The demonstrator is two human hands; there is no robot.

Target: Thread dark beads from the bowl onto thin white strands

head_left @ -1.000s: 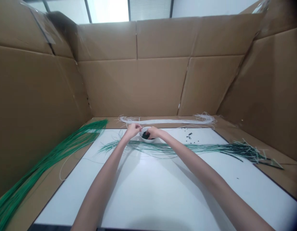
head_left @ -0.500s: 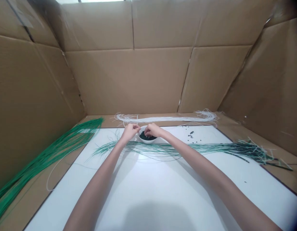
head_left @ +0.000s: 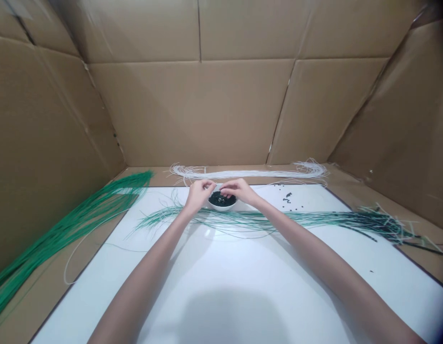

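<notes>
Two bare hands work at the far middle of a white rectangular board (head_left: pixel 221 267), over a small round white ceramic bowl (head_left: pixel 221 208) holding a heap of tiny dark beads (head_left: pixel 218 199). In the last moment the right hand (head_left: pixel 239 190) has drawn a little to the right, away from the left hand (head_left: pixel 199 194), so the gap between them has widened and more of the beads shows. The left hand sits just beside the bowl's left rim, its fingers bunched in a pinch; the right hand arches over the bowl's right side, fingertips curled down towards the beads. Both grips look closed rather than relaxed, but the fingers hide whatever lies between them, so I cannot tell whether either holds a bead or a strand. Just near of the bowl, a long band of thin green-and-white strands (head_left: pixel 264 219) runs across the board from left to right, darkening with beads towards its right end. Beyond the bowl lies a loose bundle of white strands (head_left: pixel 243 174), a few dark beads (head_left: pixel 287 198) are scattered far right on the board, and a thick sheaf of green strands (head_left: pixel 81 229) sweeps off to the left, all inside tall brown cardboard walls (head_left: pixel 189 110).
</notes>
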